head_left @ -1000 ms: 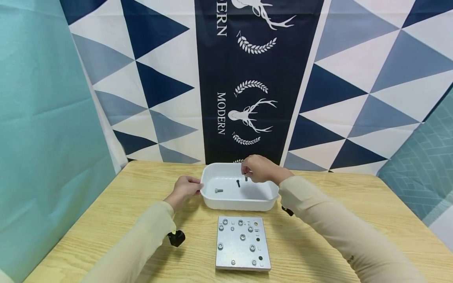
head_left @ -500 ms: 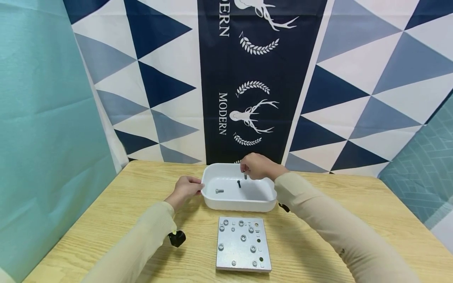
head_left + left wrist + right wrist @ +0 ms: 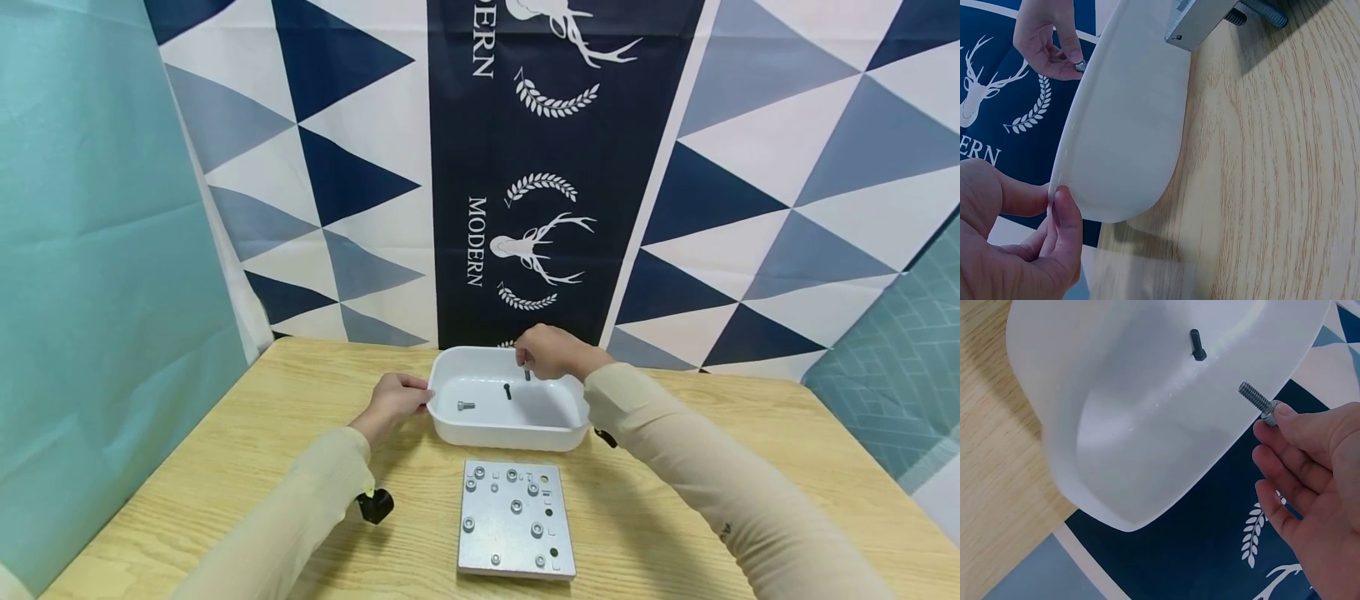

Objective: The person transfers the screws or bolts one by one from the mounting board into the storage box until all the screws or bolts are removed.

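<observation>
My left hand (image 3: 393,402) pinches the left rim of a white plastic tray (image 3: 487,437) between thumb and fingers; the left wrist view shows this grip closely. Over the tray's back right part, my right hand (image 3: 551,352) holds a silver bolt (image 3: 1255,397) by its head, thread pointing away from the fingertips. Inside the tray lie a black bolt (image 3: 1197,345), near the middle, and a silver bolt (image 3: 466,406) to the left. In front of the tray, a metal plate (image 3: 510,533) with several bolts set in it and a few open holes lies on the table.
The wooden table (image 3: 300,417) runs up to a patterned cloth backdrop (image 3: 525,208) close behind the tray. A teal curtain (image 3: 112,250) hangs at the left. Black wrist-camera parts (image 3: 376,506) sit beneath the left forearm.
The right hand, with the silver bolt, has shifted only slightly over the tray. The left hand keeps its hold on the rim. The whole head view has drifted a little.
</observation>
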### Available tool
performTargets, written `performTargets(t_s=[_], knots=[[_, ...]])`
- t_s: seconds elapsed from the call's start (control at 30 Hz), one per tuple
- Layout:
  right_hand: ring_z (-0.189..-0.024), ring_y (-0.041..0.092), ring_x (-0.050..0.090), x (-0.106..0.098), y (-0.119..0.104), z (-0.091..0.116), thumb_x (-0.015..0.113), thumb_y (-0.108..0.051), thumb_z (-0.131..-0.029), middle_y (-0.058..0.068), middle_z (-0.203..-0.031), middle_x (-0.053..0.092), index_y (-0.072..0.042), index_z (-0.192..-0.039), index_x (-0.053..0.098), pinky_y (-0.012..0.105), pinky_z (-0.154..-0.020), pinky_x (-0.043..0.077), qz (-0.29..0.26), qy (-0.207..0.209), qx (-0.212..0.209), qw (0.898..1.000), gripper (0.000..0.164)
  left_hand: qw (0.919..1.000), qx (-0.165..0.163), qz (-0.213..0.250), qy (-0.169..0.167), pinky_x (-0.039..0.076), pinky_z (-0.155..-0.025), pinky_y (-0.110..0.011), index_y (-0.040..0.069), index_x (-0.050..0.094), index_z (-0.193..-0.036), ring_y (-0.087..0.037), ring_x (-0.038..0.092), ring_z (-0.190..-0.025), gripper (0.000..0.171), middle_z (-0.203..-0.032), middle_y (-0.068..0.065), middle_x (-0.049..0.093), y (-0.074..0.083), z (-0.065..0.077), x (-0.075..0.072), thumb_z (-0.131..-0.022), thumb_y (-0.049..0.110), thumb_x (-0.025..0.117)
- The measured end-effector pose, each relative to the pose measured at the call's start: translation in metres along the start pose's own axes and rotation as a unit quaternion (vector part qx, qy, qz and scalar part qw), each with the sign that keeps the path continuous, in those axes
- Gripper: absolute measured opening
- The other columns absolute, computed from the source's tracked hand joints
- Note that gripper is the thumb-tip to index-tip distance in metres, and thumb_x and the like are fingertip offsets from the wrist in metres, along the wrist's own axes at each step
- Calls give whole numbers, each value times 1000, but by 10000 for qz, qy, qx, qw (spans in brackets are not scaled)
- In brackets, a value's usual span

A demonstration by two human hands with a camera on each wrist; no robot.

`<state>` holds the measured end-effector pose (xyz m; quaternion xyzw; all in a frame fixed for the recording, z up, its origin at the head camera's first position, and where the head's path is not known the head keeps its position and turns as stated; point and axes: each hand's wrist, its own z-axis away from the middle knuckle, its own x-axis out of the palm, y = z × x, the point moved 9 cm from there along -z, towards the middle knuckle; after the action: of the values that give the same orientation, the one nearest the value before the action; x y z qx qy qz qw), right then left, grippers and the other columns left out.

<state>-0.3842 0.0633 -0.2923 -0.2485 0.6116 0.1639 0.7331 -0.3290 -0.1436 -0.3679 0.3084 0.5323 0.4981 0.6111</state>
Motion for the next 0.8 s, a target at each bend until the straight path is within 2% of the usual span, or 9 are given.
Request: performTargets(t_s=[0.33, 0.6, 0.8], knots=[[-76, 15, 58, 1, -3, -1, 60, 2, -87, 3, -93, 71, -7, -98, 72, 23, -70, 55, 166, -158, 19, 9997, 19, 10000, 63, -8, 13, 58, -87, -35, -4, 64, -109, -15, 60, -82, 22, -112, -20, 62, 2, 0, 0, -89, 6, 65], [-82, 16, 60, -2, -2, 6, 63, 0, -88, 8, -105, 72, -6, -108, 71, 30, -82, 58, 241, -143, 19, 9996, 22, 10000, 33, -51, 5, 58, -88, -35, -3, 64, -109, -16, 59, -82, 22, -112, -19, 62, 2, 0, 0, -89, 7, 64], [-88, 17, 61, 1, -7, 24, 70, -5, -85, 7, -101, 71, -7, -107, 72, 34, -86, 57, 395, -21, -374, 9985, 22, 10000, 22, -85, -4, 58, -87, -35, -3, 64, -109, -15, 60, -81, 22, -111, -19, 62, 2, -1, 1, -89, 7, 64]])
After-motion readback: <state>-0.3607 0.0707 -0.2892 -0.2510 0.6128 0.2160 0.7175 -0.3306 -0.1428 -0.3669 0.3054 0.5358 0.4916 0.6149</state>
